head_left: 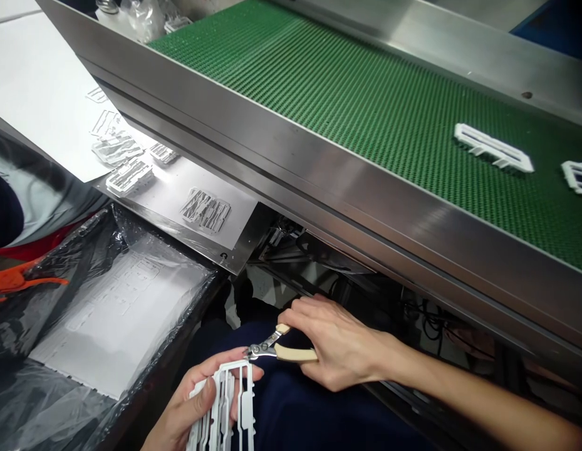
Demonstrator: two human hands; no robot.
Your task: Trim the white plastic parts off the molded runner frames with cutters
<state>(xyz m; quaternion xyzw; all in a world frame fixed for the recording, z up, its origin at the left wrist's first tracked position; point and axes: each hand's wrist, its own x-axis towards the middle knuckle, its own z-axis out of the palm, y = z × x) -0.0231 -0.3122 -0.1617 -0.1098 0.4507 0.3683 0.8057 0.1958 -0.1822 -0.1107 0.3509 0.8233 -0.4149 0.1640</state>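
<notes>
Now, left hand [187, 410]: fingers gripping a white plastic frame [225, 407].
Right hand [335, 347]: fingers squeezing cutters [272, 347], tips touching the frame's top.

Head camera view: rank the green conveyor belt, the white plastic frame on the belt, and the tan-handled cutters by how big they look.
1. Green conveyor belt, clearly largest.
2. and 3. White plastic frame and tan-handled cutters look about alike; the cutters lie nearer the camera, so no ranking.

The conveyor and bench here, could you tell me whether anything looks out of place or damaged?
Nothing stands out: white parts lie flat on the green belt, and the nippers meet the white frame cleanly.
</notes>
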